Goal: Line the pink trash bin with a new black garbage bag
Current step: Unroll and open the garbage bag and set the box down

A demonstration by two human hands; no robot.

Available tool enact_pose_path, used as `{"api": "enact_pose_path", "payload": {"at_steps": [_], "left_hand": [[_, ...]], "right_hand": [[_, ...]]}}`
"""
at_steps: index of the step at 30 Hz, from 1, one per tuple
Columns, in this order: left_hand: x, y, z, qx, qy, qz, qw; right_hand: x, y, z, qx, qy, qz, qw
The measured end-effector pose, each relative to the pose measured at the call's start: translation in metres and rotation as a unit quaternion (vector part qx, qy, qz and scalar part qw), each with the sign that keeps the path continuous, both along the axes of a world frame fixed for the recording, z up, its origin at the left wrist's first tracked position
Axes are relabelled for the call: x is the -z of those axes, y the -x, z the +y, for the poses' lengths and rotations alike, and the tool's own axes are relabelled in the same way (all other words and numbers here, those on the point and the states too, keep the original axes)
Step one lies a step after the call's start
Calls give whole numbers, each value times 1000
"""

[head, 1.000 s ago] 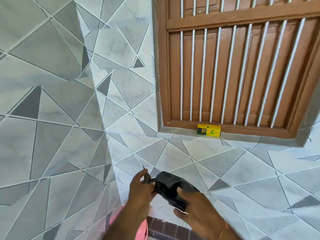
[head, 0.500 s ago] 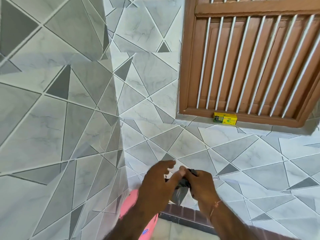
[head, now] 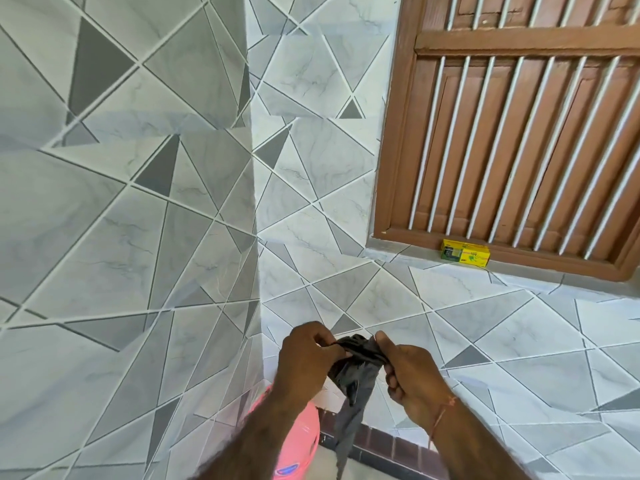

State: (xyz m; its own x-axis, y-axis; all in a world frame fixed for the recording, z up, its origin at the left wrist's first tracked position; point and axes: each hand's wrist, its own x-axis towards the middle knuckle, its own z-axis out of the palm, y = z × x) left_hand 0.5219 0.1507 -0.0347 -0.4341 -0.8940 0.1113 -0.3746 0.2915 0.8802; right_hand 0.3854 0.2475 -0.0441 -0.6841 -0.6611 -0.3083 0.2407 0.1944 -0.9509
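A black garbage bag (head: 356, 372), still partly folded, is held in front of me between both hands, and a loose strip of it hangs down toward the floor. My left hand (head: 306, 362) pinches its left side. My right hand (head: 412, 372) grips its right side. Below my left forearm the pink trash bin (head: 299, 441) stands in the wall corner, mostly hidden by the arm.
Grey tiled walls meet in a corner directly ahead. A brown wooden window (head: 519, 133) with white bars is at the upper right, and a yellow box (head: 465, 254) sits on its sill. A dark brick skirting (head: 391, 445) runs along the wall base.
My view has tilted down and left, so the bin shows more. The folded bag has begun to unroll, and a strip now hangs from my hands.
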Motion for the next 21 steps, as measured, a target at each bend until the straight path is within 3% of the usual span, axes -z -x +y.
{"api": "enact_pose_path", "payload": {"at_steps": [3,6,9,10,12,13,14,16,17,21], "left_hand": [[-2,4,1,2,-125,115,986],[-7,6,2,-10,-302,307,902],[-11,8,-8,-62,-352,415,836],[-12,10,-10,-67,-346,422,835],[-14,11,-12,-59,-312,396,861],[-15,13,-11,-49,-285,372,882],[-15,15,-11,-41,-258,346,901],[-15,20,-10,-35,-206,296,932],[-15,23,-9,-32,-184,274,944],[-15,31,-6,17,-157,245,957]], "right_hand": [[5,11,2,25,15,-23,999],[7,20,5,56,0,4,998],[18,32,14,9,-84,117,989],[26,36,17,-44,-143,187,971],[38,37,21,-124,-280,378,874],[37,35,22,-106,-280,463,834],[31,32,20,-70,-224,524,819],[6,20,14,-36,-54,538,840],[-6,15,8,-48,4,497,866],[-27,0,-12,-173,66,327,927]]}}
